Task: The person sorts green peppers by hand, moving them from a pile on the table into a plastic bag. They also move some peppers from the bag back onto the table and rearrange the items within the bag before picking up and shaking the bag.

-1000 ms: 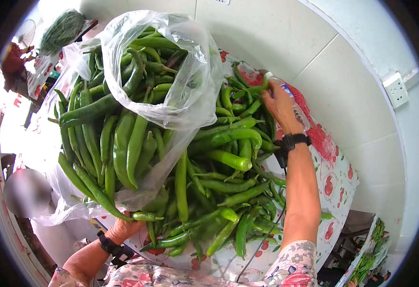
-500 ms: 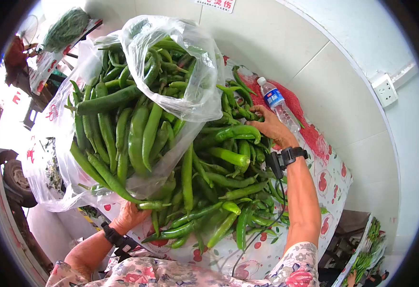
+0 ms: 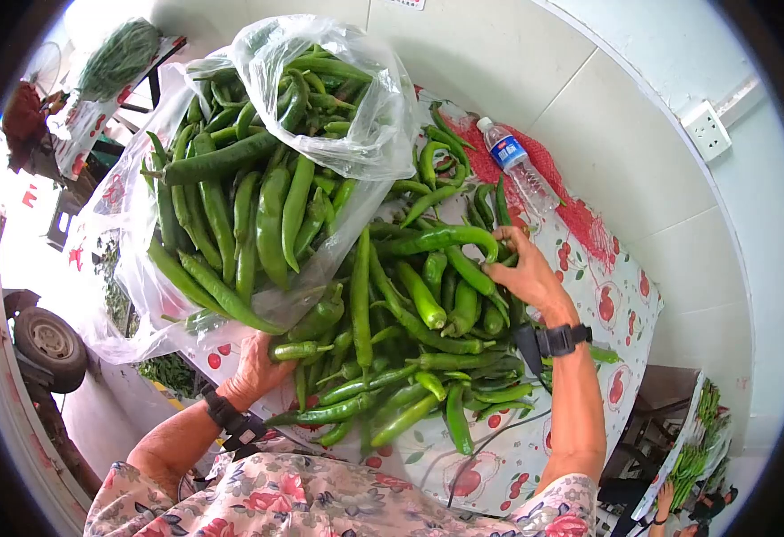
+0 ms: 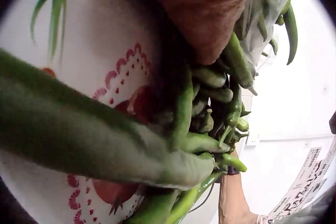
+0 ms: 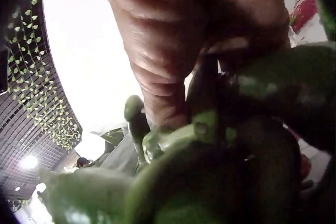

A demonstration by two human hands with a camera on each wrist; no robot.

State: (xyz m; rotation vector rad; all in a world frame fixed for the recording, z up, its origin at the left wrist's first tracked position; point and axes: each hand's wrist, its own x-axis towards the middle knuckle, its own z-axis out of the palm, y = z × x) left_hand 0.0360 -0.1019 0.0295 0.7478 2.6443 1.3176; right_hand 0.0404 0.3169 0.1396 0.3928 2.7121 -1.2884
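Observation:
Long green chili peppers (image 3: 428,358) lie in a heap on the table beside a clear plastic bag (image 3: 396,107) stuffed with more peppers. My right hand (image 3: 528,273) grips peppers at the heap's right side, fingers bent over their ends. In the right wrist view its thumb (image 5: 165,98) presses by a pepper stem (image 5: 181,137). My left hand (image 3: 258,371) is at the heap's near left side, below the bag, against a short pepper (image 3: 300,350). Its fingers are hidden under the peppers; I cannot tell whether they hold any.
A water bottle (image 3: 517,166) lies on red netting (image 3: 580,228) by the tiled wall. The tablecloth (image 3: 620,313) has a cherry print. A black cable (image 3: 490,440) crosses the near side of the table. Another table with bagged greens (image 3: 119,58) stands at far left.
My right hand has come away from beside the bottle, down and slightly right into the heap, and peppers there have shifted nearer. My left hand stays by the bag's near edge.

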